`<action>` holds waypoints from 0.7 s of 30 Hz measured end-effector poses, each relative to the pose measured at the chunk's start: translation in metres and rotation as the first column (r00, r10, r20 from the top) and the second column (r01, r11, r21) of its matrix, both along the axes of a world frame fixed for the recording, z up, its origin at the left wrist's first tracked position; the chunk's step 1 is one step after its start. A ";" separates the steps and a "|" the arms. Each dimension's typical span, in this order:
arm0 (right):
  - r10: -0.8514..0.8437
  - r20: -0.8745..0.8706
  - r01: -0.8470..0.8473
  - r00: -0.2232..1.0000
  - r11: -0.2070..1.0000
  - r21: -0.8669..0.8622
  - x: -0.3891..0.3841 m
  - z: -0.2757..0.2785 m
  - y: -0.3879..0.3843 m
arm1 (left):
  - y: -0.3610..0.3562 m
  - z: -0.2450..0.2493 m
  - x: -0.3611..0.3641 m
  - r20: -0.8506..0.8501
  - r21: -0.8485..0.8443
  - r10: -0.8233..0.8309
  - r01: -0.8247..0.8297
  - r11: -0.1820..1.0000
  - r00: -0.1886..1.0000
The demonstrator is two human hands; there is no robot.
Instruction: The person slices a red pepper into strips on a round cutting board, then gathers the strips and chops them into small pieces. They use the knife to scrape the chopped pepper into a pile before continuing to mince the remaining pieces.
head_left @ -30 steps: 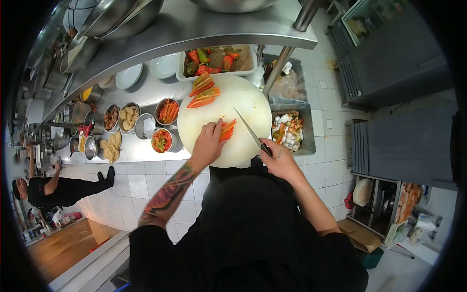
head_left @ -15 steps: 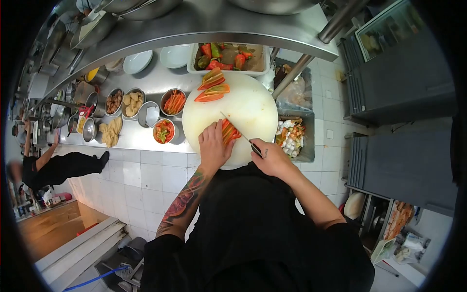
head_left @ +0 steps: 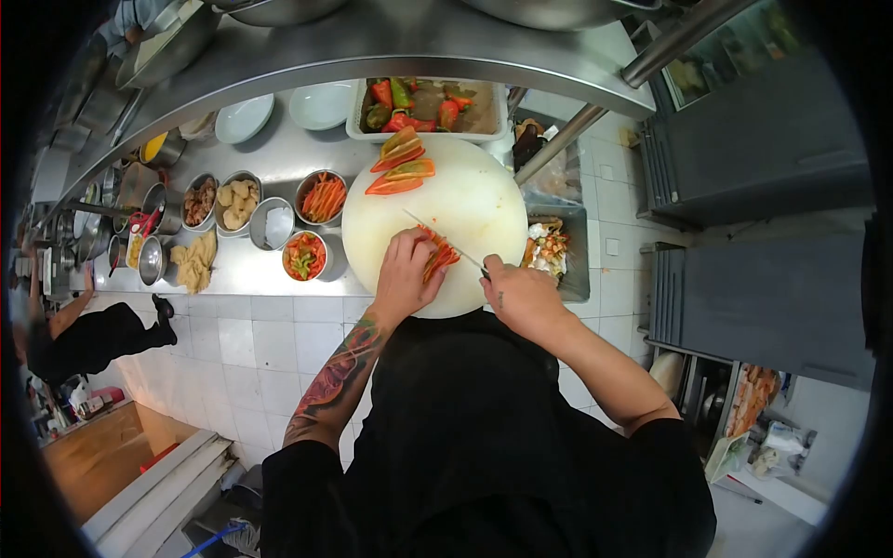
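Note:
On a round white cutting board [head_left: 488, 191], my left hand [head_left: 406, 274] presses down a piece of red pepper [head_left: 441, 259] with its fingers bent over it. My right hand [head_left: 526, 296] is closed around the dark handle of a knife [head_left: 472, 262]. The blade lies slantwise along the pepper's right side, close to my left fingertips, its tip pointing to the far left. How deep the edge sits in the pepper cannot be made out. Two red-orange pepper pieces, one [head_left: 398, 149] behind the other [head_left: 401, 177], rest at the board's far left.
A white tray [head_left: 503, 119] of whole peppers stands behind the board. To the left are metal containers of orange strips [head_left: 323, 199] and chopped peppers [head_left: 305, 257]. A grey scrap bin [head_left: 579, 279] is at right. Overhead runs a steel shelf [head_left: 391, 46]. Another person [head_left: 93, 339] stands far left.
The knife has slid a little forward and left along the pepper. My left hand still holds the pepper, of which less shows. The whole view has shifted slightly.

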State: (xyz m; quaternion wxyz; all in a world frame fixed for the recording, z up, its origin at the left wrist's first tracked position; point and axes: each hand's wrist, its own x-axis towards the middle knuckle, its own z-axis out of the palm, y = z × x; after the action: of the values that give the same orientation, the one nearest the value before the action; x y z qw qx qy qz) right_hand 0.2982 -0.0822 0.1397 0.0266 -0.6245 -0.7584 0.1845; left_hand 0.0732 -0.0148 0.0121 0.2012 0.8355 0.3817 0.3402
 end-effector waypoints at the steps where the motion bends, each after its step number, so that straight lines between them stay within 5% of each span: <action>1: 0.012 0.018 -0.011 1.000 1.000 -0.027 -0.003 0.000 -0.001 | 0.000 -0.003 0.001 0.007 -0.001 -0.002 0.002 1.000 1.000; 11: 0.062 0.028 -0.059 0.998 0.994 -0.093 -0.012 -0.038 0.034 | -0.002 -0.013 0.005 -0.027 -0.020 0.012 -0.012 1.000 1.000; 21: 0.071 0.034 -0.063 0.997 0.978 -0.200 0.000 0.004 0.015 | -0.007 -0.016 0.004 -0.081 0.012 0.030 -0.029 0.999 0.996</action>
State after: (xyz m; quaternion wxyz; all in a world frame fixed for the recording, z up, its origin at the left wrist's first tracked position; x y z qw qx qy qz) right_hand 0.2981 -0.0676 0.1440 -0.0578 -0.6018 -0.7572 0.2473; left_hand 0.0776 -0.0222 -0.0038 0.1759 0.8439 0.4002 0.3109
